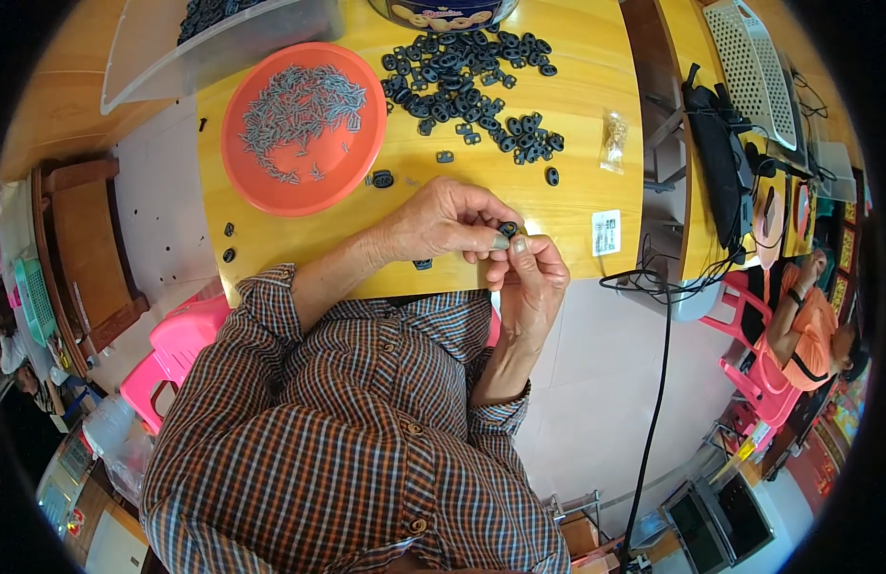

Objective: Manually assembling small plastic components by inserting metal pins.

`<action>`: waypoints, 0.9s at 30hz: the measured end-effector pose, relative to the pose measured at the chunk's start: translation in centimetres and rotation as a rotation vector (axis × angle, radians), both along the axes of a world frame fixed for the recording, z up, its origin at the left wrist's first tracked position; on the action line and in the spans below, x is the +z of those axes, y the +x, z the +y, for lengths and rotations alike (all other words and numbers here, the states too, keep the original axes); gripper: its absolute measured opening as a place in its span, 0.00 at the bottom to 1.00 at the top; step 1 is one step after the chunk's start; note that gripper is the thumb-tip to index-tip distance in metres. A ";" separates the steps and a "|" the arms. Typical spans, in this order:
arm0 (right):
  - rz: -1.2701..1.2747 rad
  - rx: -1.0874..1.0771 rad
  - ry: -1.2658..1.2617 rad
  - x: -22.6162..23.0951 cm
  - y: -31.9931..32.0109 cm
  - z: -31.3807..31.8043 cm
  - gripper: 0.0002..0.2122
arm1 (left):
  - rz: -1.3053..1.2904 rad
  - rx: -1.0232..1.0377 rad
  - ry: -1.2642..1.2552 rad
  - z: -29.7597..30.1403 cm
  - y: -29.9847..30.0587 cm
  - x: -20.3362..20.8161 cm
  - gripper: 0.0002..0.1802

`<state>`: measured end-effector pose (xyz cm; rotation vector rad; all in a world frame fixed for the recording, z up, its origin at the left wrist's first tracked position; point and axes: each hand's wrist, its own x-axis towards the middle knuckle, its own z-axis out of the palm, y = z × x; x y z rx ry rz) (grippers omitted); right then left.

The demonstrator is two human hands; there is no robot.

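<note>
The person's left hand (453, 222) is closed in a pinch, and between its thumb and fingers it holds a small black plastic piece with rounded shape (507, 230). The right hand (533, 273) meets the left one just beside this piece; its thumb and fingers are bent together, but one cannot tell whether they grip the piece too (the fingertips cover much of it). Both hands are above the near part of a yellow table with smooth top (577, 206).

Beyond the left hand, and to its left, stands a round orange-red plate (319, 198), on which many thin grey metal screws (299, 105) lie in a loose heap. Straight beyond the hands is spread a large pile of black oval plastic parts with two holes (453, 81). One black oval part (383, 179) lies apart, between the plate and the left hand. To the right of the right hand lies a white rectangular paper label (606, 232), and farther beyond it, a small transparent bag with gold-coloured contents (612, 143).
</note>
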<state>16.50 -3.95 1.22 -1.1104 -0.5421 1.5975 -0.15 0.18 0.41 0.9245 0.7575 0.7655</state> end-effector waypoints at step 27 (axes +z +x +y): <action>0.205 0.178 -0.051 -1.1 1.5 -0.1 0.05 | -0.042 -0.145 0.100 0.1 -1.2 0.3 0.14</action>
